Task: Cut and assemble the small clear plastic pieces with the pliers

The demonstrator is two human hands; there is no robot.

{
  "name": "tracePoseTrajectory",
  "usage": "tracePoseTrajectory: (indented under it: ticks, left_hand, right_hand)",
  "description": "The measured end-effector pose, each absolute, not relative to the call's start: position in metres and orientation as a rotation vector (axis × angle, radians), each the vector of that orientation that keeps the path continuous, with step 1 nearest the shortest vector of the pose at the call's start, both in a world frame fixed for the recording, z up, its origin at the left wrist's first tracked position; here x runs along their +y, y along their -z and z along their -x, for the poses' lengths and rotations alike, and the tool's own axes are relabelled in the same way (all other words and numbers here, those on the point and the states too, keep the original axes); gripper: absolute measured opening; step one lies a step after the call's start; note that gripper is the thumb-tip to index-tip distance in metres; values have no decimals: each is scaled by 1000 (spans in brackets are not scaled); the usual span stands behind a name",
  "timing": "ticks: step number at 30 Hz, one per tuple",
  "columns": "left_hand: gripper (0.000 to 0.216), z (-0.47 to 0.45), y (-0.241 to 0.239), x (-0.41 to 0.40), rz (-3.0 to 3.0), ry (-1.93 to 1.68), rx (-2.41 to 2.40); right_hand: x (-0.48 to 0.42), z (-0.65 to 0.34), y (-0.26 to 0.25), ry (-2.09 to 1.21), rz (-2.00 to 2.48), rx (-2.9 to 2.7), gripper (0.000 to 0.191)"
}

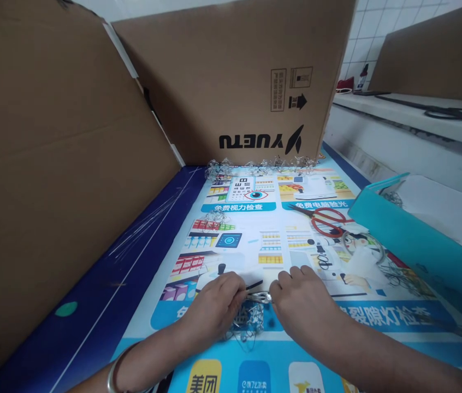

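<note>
Both my hands rest close together on a printed poster (255,234) that covers the table. My left hand (214,308) is closed, pinching a small tangled piece of silvery wire work (249,322) and a thin dark stick that juts up to the right. My right hand (302,303) is closed too, gripping small metal pliers (260,297) whose tip meets the wire between the hands. A bangle sits on my left wrist.
Red-handled scissors (323,218) lie on the poster further back. A row of clear wire pieces (255,165) lines the foot of a large cardboard box (239,82). Cardboard (51,164) leans at the left. A teal box (411,234) stands right.
</note>
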State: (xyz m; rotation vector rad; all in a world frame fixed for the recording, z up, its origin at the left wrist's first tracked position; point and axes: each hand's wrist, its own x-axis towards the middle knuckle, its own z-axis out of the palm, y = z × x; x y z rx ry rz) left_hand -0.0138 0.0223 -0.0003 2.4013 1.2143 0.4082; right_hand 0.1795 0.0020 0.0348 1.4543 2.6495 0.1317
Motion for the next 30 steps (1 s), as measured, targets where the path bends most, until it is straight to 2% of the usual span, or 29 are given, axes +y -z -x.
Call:
tracePoseTrajectory:
  ticks: [30]
  left_hand:
    - [14,19,10,18,-2612,-582,1103]
  right_hand:
    - [1,-175,-46,-245,-1305,2680,10]
